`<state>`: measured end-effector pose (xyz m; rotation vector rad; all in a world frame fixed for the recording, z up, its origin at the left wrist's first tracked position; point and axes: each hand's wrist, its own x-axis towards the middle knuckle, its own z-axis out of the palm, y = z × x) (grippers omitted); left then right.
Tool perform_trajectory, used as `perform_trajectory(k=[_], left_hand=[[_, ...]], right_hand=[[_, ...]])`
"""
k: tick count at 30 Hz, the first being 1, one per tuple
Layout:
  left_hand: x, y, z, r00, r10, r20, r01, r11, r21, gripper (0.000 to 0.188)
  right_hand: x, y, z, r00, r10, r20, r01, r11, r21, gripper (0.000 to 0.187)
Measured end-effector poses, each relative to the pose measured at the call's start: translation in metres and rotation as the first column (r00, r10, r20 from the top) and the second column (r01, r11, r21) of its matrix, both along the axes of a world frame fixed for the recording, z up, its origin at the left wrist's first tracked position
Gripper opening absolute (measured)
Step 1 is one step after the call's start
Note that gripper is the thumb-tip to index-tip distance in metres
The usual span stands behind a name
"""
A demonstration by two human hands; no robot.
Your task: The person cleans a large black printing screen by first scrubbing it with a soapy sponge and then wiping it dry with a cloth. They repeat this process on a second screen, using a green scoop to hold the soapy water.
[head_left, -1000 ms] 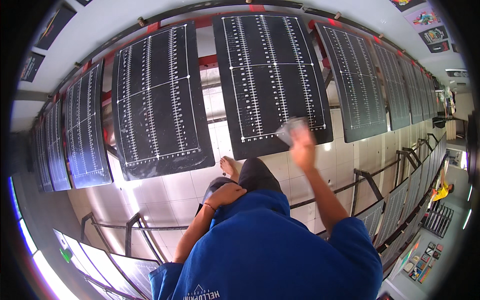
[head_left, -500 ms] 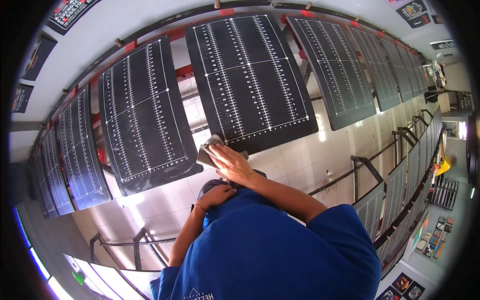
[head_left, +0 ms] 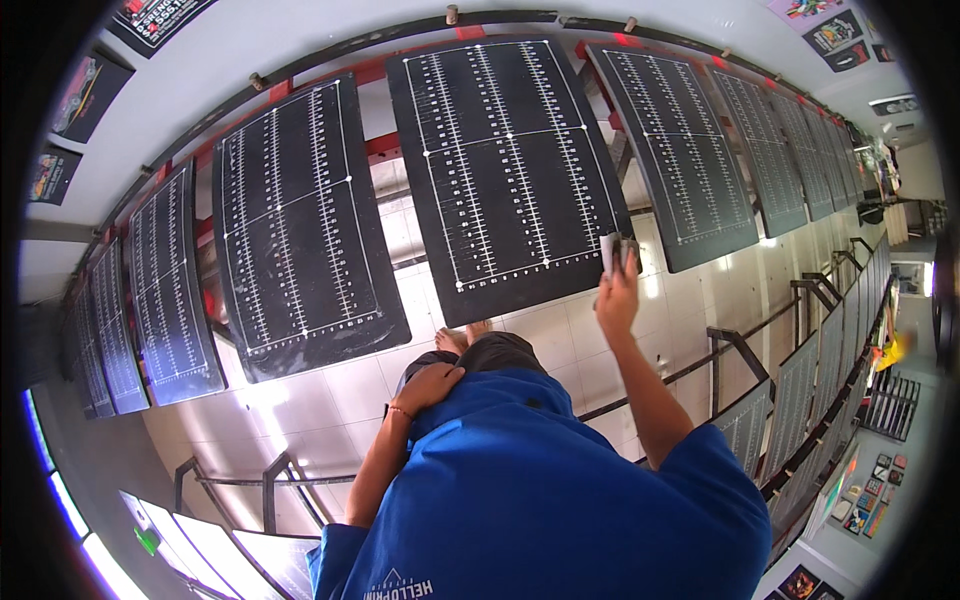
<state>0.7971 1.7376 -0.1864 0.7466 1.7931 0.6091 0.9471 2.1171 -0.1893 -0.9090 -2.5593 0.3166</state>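
My right hand (head_left: pixel 618 300) is closed on a grey cloth-like pad (head_left: pixel 608 253), folded or stacked between the fingers and thumb. The pad lies at the near right corner of a black board (head_left: pixel 500 200) printed with white ruler lines and numbers. Whether it presses on the surface or only on the edge, I cannot tell. My left hand (head_left: pixel 432 386) rests on my dark shorts at the waist, fingers laid out and holding nothing.
A matching black board (head_left: pixel 310 240) with pale smudges stands to the left, another (head_left: pixel 670 150) to the right. Several more follow along a red and black metal frame (head_left: pixel 380 148). More boards sit on black metal supports (head_left: pixel 735 345) at the right. My bare feet (head_left: pixel 463 336) are on the tiled floor.
My right hand has swept with the pad from the board's near left corner to its near right corner. My left hand still rests at my waist.
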Motion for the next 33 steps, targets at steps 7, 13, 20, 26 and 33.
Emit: perform_trajectory(k=[7, 13, 20, 26, 33], left_hand=[[-0.010, -0.045, 0.004, 0.948, 0.308, -0.085, -0.309, 0.951, -0.005, 0.042], [-0.027, -0.187, -0.062, 0.745, 0.650, -0.149, -0.653, 0.756, 0.033, 0.036], [-0.001, -0.395, -0.128, 0.427, 0.904, 0.001, -0.880, 0.416, -0.226, 0.037], [0.008, -0.530, -0.132, 0.337, 0.940, 0.047, -0.852, 0.326, -0.410, 0.037], [-0.029, -0.633, -0.146, 0.214, 0.976, 0.045, -0.874, 0.212, -0.437, 0.033]], right_hand=[[-0.095, -0.195, 0.012, 0.797, 0.587, -0.143, -0.603, 0.785, -0.140, 0.027], [-0.118, -0.235, 0.023, 0.732, 0.615, -0.293, -0.660, 0.535, -0.527, 0.032], [-0.179, -0.266, 0.154, 0.863, 0.479, -0.164, -0.449, 0.575, -0.684, 0.022], [-0.246, -0.289, 0.180, 0.851, -0.102, -0.516, -0.523, -0.068, -0.850, 0.039], [-0.280, -0.325, 0.109, 0.969, 0.132, -0.209, -0.198, 0.922, -0.333, 0.054]])
